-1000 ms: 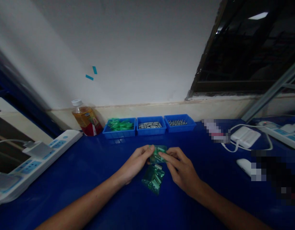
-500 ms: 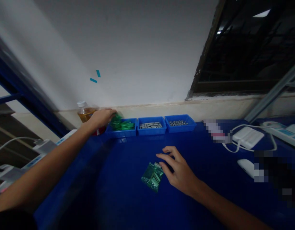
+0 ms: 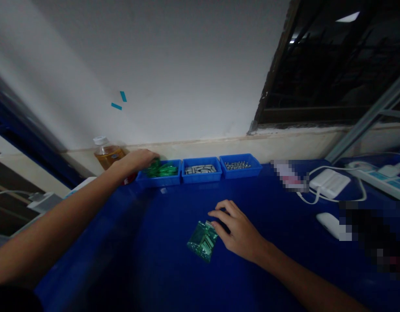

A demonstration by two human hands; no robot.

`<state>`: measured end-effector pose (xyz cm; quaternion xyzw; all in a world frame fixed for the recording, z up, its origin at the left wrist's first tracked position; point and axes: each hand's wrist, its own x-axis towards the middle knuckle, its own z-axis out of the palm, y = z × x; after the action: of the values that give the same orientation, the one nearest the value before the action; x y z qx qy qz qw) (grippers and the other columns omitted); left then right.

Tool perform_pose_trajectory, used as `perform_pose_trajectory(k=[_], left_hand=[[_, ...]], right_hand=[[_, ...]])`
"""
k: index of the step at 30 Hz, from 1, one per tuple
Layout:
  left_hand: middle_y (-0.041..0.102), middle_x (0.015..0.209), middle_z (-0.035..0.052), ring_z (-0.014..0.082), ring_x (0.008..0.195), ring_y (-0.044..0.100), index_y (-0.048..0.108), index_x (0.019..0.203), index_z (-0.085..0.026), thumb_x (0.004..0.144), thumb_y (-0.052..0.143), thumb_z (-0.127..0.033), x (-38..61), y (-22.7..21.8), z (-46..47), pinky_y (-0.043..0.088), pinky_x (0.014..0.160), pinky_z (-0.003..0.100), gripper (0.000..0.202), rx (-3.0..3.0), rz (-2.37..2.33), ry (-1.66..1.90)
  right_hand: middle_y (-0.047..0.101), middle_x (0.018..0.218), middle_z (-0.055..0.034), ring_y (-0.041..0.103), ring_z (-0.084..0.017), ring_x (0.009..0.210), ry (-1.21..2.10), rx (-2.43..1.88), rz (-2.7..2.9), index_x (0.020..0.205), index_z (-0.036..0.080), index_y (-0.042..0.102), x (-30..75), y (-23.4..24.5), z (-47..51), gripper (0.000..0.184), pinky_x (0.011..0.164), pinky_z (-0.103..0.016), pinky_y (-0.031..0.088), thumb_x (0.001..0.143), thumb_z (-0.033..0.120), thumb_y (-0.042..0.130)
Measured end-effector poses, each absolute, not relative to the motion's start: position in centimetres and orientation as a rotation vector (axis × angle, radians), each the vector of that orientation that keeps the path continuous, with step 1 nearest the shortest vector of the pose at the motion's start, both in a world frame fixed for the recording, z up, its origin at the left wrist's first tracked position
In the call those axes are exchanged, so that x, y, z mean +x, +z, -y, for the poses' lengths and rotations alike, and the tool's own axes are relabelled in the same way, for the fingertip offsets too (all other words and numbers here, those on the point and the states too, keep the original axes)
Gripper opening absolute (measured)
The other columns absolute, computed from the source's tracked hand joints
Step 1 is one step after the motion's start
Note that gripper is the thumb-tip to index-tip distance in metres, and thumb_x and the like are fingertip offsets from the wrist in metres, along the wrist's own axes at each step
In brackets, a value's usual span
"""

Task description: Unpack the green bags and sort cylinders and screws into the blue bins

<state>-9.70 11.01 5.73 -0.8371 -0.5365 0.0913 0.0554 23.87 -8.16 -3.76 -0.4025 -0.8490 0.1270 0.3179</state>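
Free tabletop (image 3: 167, 212) before blue bins (image 3: 201, 177), green bag (image 3: 200, 238) obstructing the middle

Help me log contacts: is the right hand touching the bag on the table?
Cannot tell: in the head view, the right hand has its thumbtip beside the bag, neither gap nor contact plain.

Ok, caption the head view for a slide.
Left grip at a blue bin of green plastic, right grip open beside a green bag of metal pieces.

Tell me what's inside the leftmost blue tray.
The tray holds green plastic. The left hand covers its far left corner, so whatever lies there can't be seen.
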Motion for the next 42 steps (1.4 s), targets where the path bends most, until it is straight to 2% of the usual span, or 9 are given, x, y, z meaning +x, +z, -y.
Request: perform_pose_trajectory(k=[7,11,13,16,19,24,31,36,42], left_hand=[[0.062,0.118,0.0128,0.0251,0.099,0.060,0.056,0.115,-0.018,0.080,0.046,-0.013,-9.7,4.4,-10.1,0.044,0.080,0.031,0.037,-2.429,1.615,0.137],[0.066,0.097,0.0131,0.0250,0.088,0.063,0.060,0.102,-0.014,0.084,0.045,-0.021,-10.0,4.1,-9.6,0.046,0.077,0.032,0.025,-2.384,1.647,0.069],[0.065,0.097,0.0141,0.0264,0.091,0.061,0.061,0.100,-0.013,0.085,0.043,-0.023,-9.1,3.9,-8.5,0.046,0.080,0.035,0.025,-2.361,1.633,-0.007],[0.056,0.115,0.0171,0.0289,0.110,0.051,0.053,0.116,-0.009,0.090,0.038,-0.027,-6.1,3.9,-4.7,0.040,0.095,0.041,0.035,-2.313,1.551,-0.272],[0.059,0.108,0.0116,0.0246,0.104,0.054,0.052,0.116,-0.013,0.094,0.036,-0.035,-2.3,3.4,1.0,0.041,0.095,0.039,0.035,-2.477,1.506,-0.597],[0.063,0.101,0.0062,0.0206,0.091,0.061,0.057,0.108,-0.020,0.092,0.042,-0.042,1.7,0.7,7.3,0.047,0.084,0.033,0.031,-3.082,1.503,-0.302],[0.058,0.104,0.0092,0.0252,0.093,0.059,0.054,0.113,-0.017,0.088,0.047,-0.042,2.6,-1.6,7.9,0.048,0.082,0.039,0.036,-2.978,1.635,-0.227],[0.057,0.103,0.0071,0.0234,0.094,0.054,0.056,0.107,-0.019,0.088,0.050,-0.031,3.0,-1.4,8.0,0.045,0.085,0.040,0.022,-3.002,1.532,-0.436],[0.056,0.110,0.0078,0.0196,0.102,0.051,0.047,0.116,-0.020,0.091,0.047,-0.021,3.9,-1.1,9.0,0.044,0.090,0.036,0.025,-3.149,1.288,-0.946]], right_hand=[[0.059,0.102,-0.0079,0.049,-0.023,0.099,0.360,-1.165,2.345,0.117,0.019,0.057,23.4,-3.2,8.7,0.034,0.086,-0.041,0.042,0.087,0.032,0.055],[0.056,0.110,-0.0104,0.045,-0.027,0.107,0.363,-1.205,2.408,0.130,0.018,0.047,22.7,-2.8,9.6,0.055,0.088,-0.045,0.040,0.082,0.041,0.061],[0.055,0.110,-0.0102,0.045,-0.028,0.107,0.382,-1.212,2.415,0.130,0.019,0.046,22.5,-2.8,9.8,0.053,0.088,-0.046,0.040,0.083,0.037,0.060],[0.054,0.107,-0.0082,0.048,-0.023,0.101,0.482,-1.200,2.348,0.130,0.021,0.044,22.4,-3.1,9.8,0.047,0.089,-0.041,0.042,0.085,0.021,0.055],[0.052,0.107,-0.0082,0.052,-0.018,0.094,0.558,-1.212,2.181,0.129,0.019,0.042,22.5,-3.7,9.4,0.046,0.086,-0.034,0.045,0.084,0.008,0.047],[0.058,0.100,-0.0091,0.054,-0.021,0.094,0.390,-1.320,2.157,0.116,0.016,0.051,22.9,-4.6,8.4,0.032,0.087,-0.041,0.044,0.084,0.010,0.047],[0.061,0.093,-0.0108,0.053,-0.023,0.090,0.182,-1.224,2.399,0.102,0.013,0.060,23.0,-4.2,8.9,0.022,0.085,-0.040,0.044,0.092,0.019,0.041],[0.060,0.088,-0.0095,0.053,-0.023,0.087,0.228,-1.170,2.410,0.091,0.015,0.058,23.1,-4.0,9.0,0.015,0.080,-0.040,0.045,0.090,0.016,0.043],[0.060,0.084,-0.0034,0.060,-0.016,0.078,0.653,-1.120,1.966,0.106,0.019,0.041,22.4,-4.5,9.3,0.017,0.072,-0.031,0.047,0.089,0.016,0.042]])
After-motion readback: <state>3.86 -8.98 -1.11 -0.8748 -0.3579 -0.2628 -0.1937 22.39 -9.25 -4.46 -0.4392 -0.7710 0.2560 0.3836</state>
